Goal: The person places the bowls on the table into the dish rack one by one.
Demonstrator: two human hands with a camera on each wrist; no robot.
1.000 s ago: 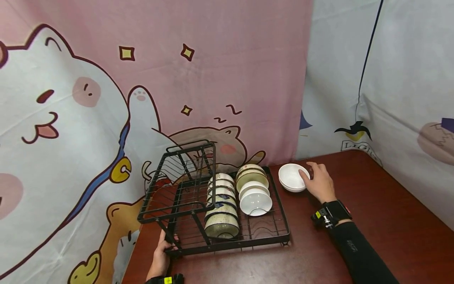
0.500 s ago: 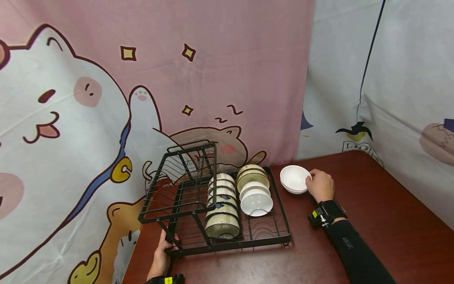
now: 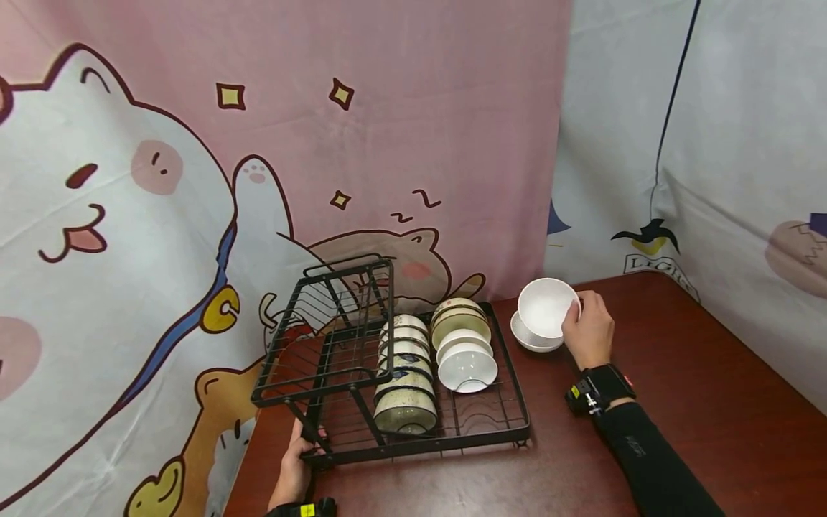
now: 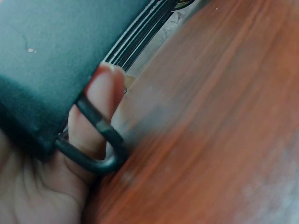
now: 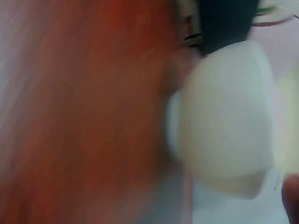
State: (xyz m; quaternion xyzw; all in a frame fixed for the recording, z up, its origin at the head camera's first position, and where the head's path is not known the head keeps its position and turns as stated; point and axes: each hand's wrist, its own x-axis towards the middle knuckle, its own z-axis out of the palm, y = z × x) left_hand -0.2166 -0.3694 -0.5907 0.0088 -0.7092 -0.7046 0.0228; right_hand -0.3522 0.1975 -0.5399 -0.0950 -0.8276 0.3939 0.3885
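Note:
My right hand pinches a white bowl by its right rim, thumb on the inside. The bowl is tilted up over a second white bowl that rests on the table. In the right wrist view the held bowl is blurred, with its foot toward the table side. My left hand grips the front left corner of a black two-tier dish rack. The left wrist view shows a finger behind the rack's wire foot; the rest of that hand is partly hidden by the rack.
Patterned bowls stand on edge in a row in the rack's lower tier. Beside them are two white bowls and green-toned bowls. The raised tier is at the left. A printed curtain hangs behind the red-brown table.
My right hand has closed on the upper white bowl's rim and lifted it, tilted, off the lower one. My left hand has stayed on the rack.

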